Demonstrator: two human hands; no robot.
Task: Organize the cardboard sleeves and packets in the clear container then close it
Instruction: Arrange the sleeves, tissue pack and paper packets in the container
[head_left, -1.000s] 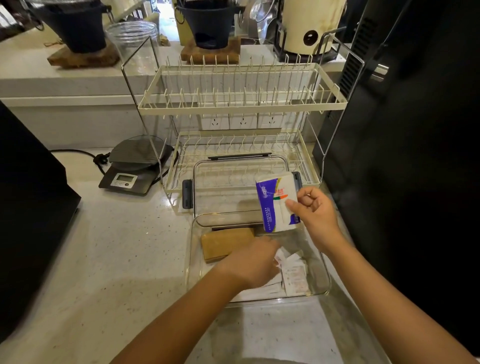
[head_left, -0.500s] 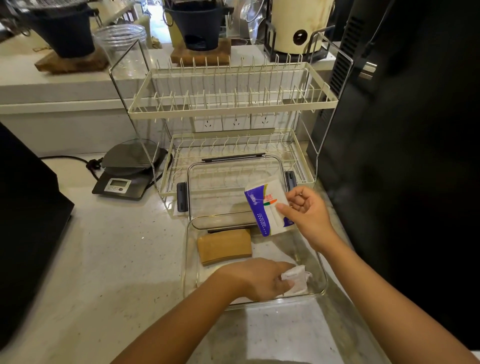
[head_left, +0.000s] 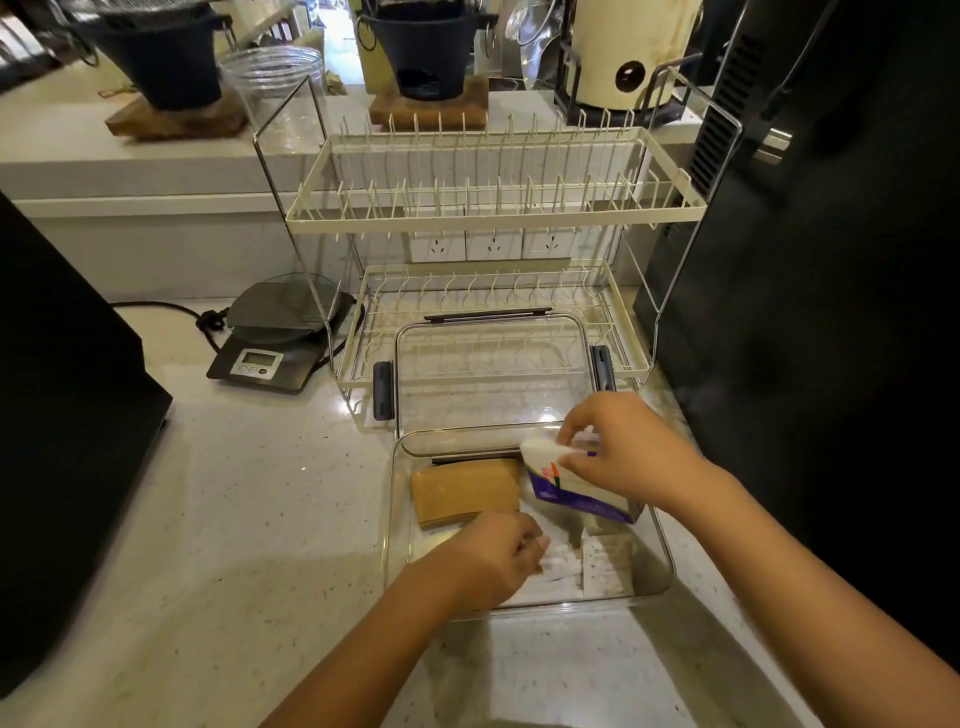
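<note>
My right hand (head_left: 621, 449) is pinching the purple-and-white packet (head_left: 576, 491) over the back right of the clear container (head_left: 400, 519), beside the cardboard sleeves (head_left: 465, 491). My left hand (head_left: 501, 558) is gripping small white packets (head_left: 563, 564) on its floor. Standing the packet too tall could be blocking the lid (head_left: 493, 379) later.

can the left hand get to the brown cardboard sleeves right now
Probably yes: the left hand is already inside the open clear container, just in front of the cardboard sleeves, with nothing between, though it grips white packets.
</note>
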